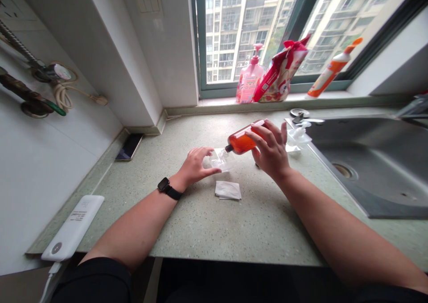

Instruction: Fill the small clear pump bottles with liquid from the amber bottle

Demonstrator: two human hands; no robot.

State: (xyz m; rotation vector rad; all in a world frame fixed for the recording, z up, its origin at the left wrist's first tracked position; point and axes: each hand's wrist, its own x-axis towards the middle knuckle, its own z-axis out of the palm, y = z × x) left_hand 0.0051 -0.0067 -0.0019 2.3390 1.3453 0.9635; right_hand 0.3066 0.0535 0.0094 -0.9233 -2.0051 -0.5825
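My right hand [272, 149] grips an orange bottle [241, 142], tipped on its side with its neck pointing left and down. The neck meets a small clear container [219, 159] on the speckled counter [234, 218]. My left hand [195, 165], with a black watch [164, 186] on the wrist, curls round that clear container and steadies it. A folded white packet [228, 190] lies flat on the counter just in front of both hands.
A steel sink [371, 160] fills the right side, with a white pump head [299, 133] and a drain plug [299, 113] by its rim. On the window sill stand a pink pump bottle [249, 78], a red pouch [281, 71] and an orange-capped bottle [331, 71]. A phone [129, 146] and a white power bank [75, 227] lie at left.
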